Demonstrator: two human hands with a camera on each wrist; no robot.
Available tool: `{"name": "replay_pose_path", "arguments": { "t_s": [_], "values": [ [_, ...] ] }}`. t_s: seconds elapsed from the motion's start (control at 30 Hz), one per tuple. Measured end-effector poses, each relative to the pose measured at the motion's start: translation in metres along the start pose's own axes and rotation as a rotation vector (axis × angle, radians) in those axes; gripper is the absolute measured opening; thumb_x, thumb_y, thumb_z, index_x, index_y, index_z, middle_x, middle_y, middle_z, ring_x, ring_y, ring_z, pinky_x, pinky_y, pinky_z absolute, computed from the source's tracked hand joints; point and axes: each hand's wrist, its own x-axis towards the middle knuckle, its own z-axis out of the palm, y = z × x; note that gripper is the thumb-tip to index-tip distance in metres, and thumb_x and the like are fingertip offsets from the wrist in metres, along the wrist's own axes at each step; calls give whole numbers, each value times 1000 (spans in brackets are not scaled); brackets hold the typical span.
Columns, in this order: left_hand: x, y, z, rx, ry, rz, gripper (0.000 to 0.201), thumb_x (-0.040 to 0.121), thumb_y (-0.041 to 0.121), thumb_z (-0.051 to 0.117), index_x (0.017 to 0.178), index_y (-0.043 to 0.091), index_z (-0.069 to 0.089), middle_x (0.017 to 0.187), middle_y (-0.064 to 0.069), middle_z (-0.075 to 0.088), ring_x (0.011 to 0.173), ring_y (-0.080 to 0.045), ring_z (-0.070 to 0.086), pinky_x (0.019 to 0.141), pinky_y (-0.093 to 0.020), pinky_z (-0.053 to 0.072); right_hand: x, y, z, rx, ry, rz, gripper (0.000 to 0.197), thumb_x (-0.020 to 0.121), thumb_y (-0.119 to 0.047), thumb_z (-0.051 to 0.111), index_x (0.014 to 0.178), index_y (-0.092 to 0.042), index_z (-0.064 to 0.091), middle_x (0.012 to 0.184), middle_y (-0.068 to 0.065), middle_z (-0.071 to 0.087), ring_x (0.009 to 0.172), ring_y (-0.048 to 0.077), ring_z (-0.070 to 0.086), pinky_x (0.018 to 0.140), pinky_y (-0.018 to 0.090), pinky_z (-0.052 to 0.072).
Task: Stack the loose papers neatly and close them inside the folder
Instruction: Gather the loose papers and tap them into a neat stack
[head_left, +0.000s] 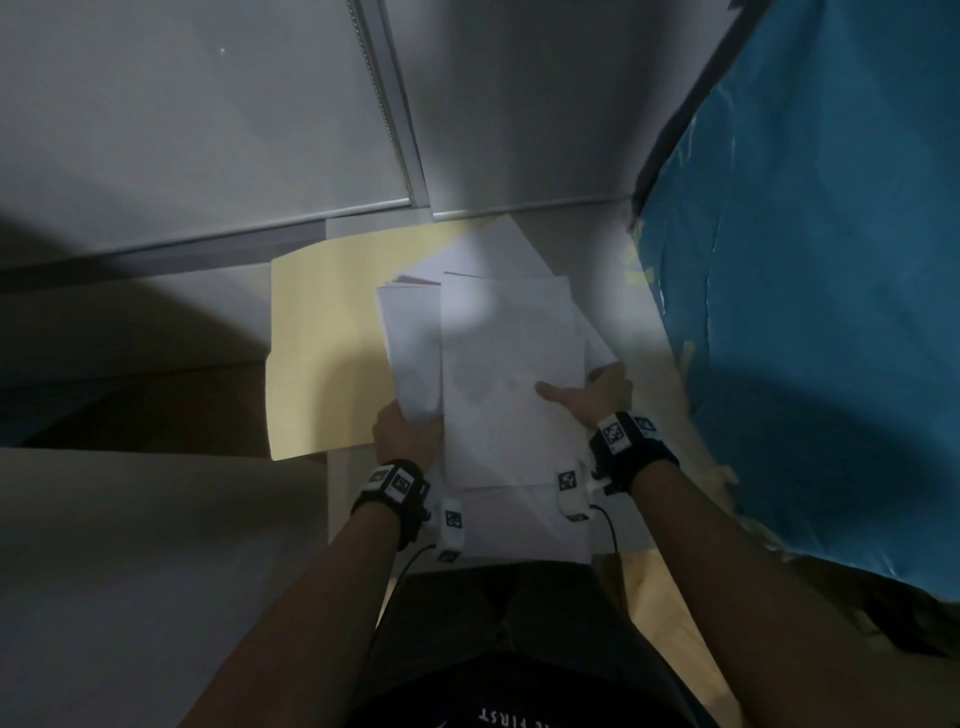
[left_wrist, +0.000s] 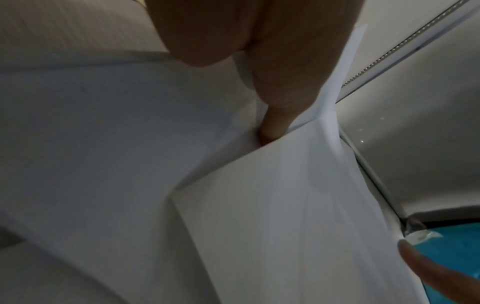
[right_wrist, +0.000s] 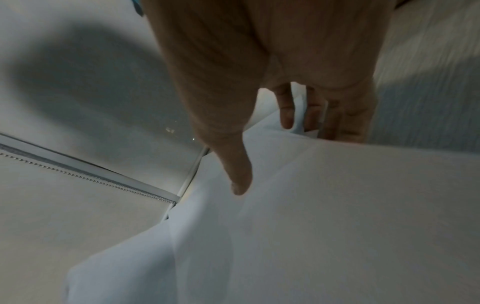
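Papers (head_left: 506, 374) sit fanned between your two hands, lifted over the open manila folder (head_left: 322, 353), which lies beyond and to the outside of your left hand (head_left: 408, 434). That hand pinches the near corner of the left-leaning sheets, thumb on top and fingers (left_wrist: 272, 115) tucked under. Your right hand (head_left: 597, 397) grips the right edge of the top sheet, thumb (right_wrist: 239, 176) laid across its face and fingers curled beneath. One more sheet pokes out crooked past your right fingertips.

Squaring comes first, as I judge it. Loosen both pinches just enough that the sheets can slide, stand the bundle upright on its near edge and tap it down, then tap one long side. Keep your thumbs flat, not digging in, or the top sheet will crease. Only once the edges line up should you lay the stack on the folder's leaf nearest your left hand.
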Motion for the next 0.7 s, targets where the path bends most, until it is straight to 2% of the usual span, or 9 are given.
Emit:
{"name": "replay_pose_path", "arguments": {
  "t_s": [0.1,0.2,0.27,0.33,0.4,0.47,0.5,0.6,0.7],
  "values": [
    [0,3,2,23,-19,-15,17,87,23,87,89,10,75,96,-13,77,89,-31,74,72,-34,53,-7,-5,4,-40,-9,-14,111,55,-49,97,140,0,47,139,16,58,122,32,62,97,39,56],
    [-1,5,3,41,5,12,32,77,23,95,100,5,82,104,-17,82,94,-31,77,77,-40,63,-6,-1,-3,-71,66,-119,51,75,-25,88,113,4,70,116,17,73,88,25,68,74,32,58],
    [-3,7,2,39,13,18,42,76,24,97,109,4,82,110,-17,82,97,-32,78,84,-44,66,-8,2,-13,-55,89,-180,31,80,-21,83,103,-1,78,107,16,77,78,20,66,68,28,56],
    [-2,8,1,34,12,20,43,78,24,96,113,4,82,112,-15,82,99,-32,78,85,-41,66,-10,4,-25,-61,130,-213,31,85,-20,78,113,-6,77,113,14,77,85,22,69,75,28,55],
    [-2,8,1,38,9,25,42,79,23,95,114,4,82,112,-15,82,99,-32,78,83,-37,63,-14,1,-40,-145,191,-257,42,91,-17,69,133,-16,66,119,8,73,103,26,68,95,31,49],
    [-3,8,0,50,8,22,43,80,24,94,116,4,81,114,-15,82,99,-34,78,84,-39,64,-17,-5,-60,-192,249,-299,51,94,-13,64,144,-25,56,105,-3,72,110,22,63,108,34,41],
    [-2,8,1,56,8,26,45,79,25,95,117,4,81,114,-15,82,100,-34,78,84,-40,65,-19,-11,-71,-171,267,-317,52,94,-11,65,143,-27,56,94,-9,70,110,20,62,108,38,47],
    [-4,11,0,73,11,25,47,78,28,95,118,7,81,114,-14,82,101,-35,79,86,-44,66,-27,-35,-101,-153,352,-449,18,89,-15,70,107,-17,66,85,0,69,93,30,70,82,42,60],
    [-3,11,-1,56,21,11,49,75,25,96,120,12,79,114,-9,81,99,-32,76,87,-43,66,-51,-73,-124,102,309,-698,12,88,-8,72,92,-9,61,77,-4,62,69,6,63,65,31,55]
  ]
}}
